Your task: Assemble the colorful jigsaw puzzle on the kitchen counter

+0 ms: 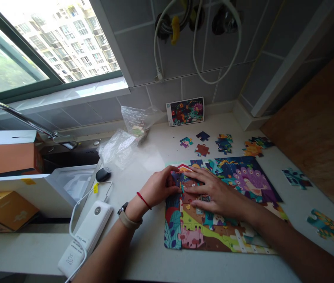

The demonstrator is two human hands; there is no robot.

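A colourful jigsaw puzzle (pixel 216 239), largely assembled, lies flat on the white counter. At its upper left edge my left hand (pixel 159 188) is closed, thumb and index finger pinching a dark blue puzzle piece (pixel 176 179); the fingers partly hide it. My right hand (pixel 214 194) rests on the puzzle's left-middle part, palm down with fingers spread, covering some of the picture. A pink pig (pixel 192 237) shows below the hands and a purple peacock (pixel 250 181) to their right.
Loose pieces (pixel 202 149) lie behind the puzzle, with more pieces (pixel 325 226) at right. A picture card (pixel 186 112) leans on the wall. Plastic bags (pixel 119 147), a white power bank (pixel 86 239) with a cable, and boxes (pixel 8 159) by the sink are at left.
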